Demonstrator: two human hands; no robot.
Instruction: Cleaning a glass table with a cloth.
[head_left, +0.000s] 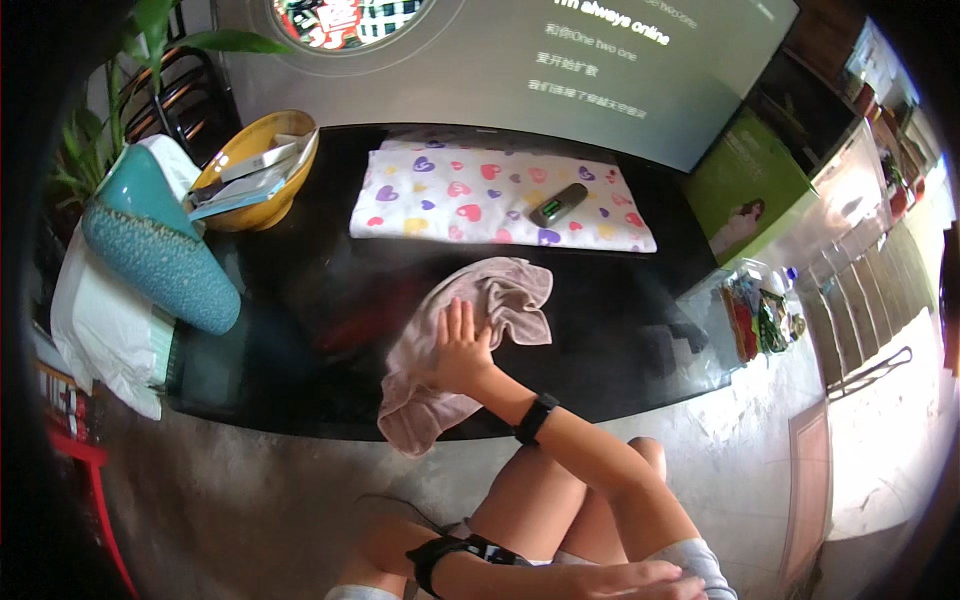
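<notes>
My right hand (465, 356) lies palm down on a crumpled mauve towel (416, 420), fingers spread. The towel rests on a glossy black tabletop (600, 330) and droops over its curved front edge. Its upper right part is bunched into folds. A black band circles my right wrist. At the bottom rim, my left hand (652, 581) lies across my lap near my right sleeve, partly cut off; its grip is unclear. Beyond the towel lies a folded white cloth (420, 210) with coloured hearts. On it rests a grey handheld device (559, 205) with a green display.
A teal ceramic vase (169, 247) leans at the left beside a yellow bowl (285, 206) of packets and white plastic (97, 315). Behind stands a large lit screen (450, 82) bearing writing. At the right are a green box (750, 187) and packaged items (765, 315).
</notes>
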